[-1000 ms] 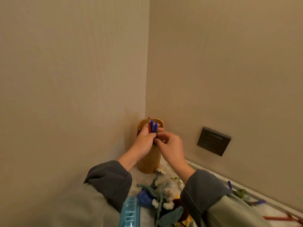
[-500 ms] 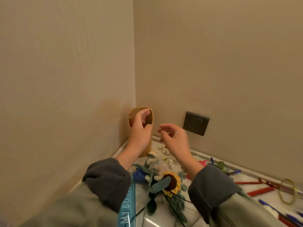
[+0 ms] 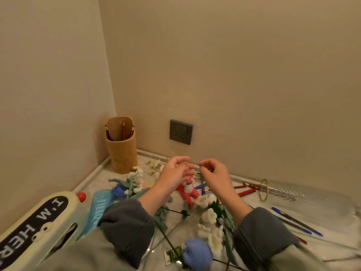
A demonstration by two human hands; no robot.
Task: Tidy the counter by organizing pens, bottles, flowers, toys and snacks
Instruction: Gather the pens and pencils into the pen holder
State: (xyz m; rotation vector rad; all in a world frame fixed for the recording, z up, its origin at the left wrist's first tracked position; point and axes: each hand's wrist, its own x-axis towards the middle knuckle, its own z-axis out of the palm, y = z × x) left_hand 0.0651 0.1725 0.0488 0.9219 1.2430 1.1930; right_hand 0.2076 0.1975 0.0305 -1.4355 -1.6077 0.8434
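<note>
Both my hands are raised above the marble counter, close together and not touching it. My right hand has thumb and forefinger pinched on a thin pale strand that I cannot identify. My left hand has its fingers loosely curled, with the fingertips at the other end of that strand; I cannot tell whether they grip it. The tan pen holder stands upright in the corner where the two walls meet, well apart from my hands, with red and blue pens leaning inside it. To its right a dark wall socket sits on the back wall. Under my hands lies a red toy figure, with white crochet flowers just beside it and a blue crochet flower nearer me. Loose red pens lie near the back wall to the right, and loose blue pens lie further right. A gold ring rims a clear vessel lying on its side there. At my left lies a cream bottle lettered "I'M HERE", beside a pale blue bottle.
</note>
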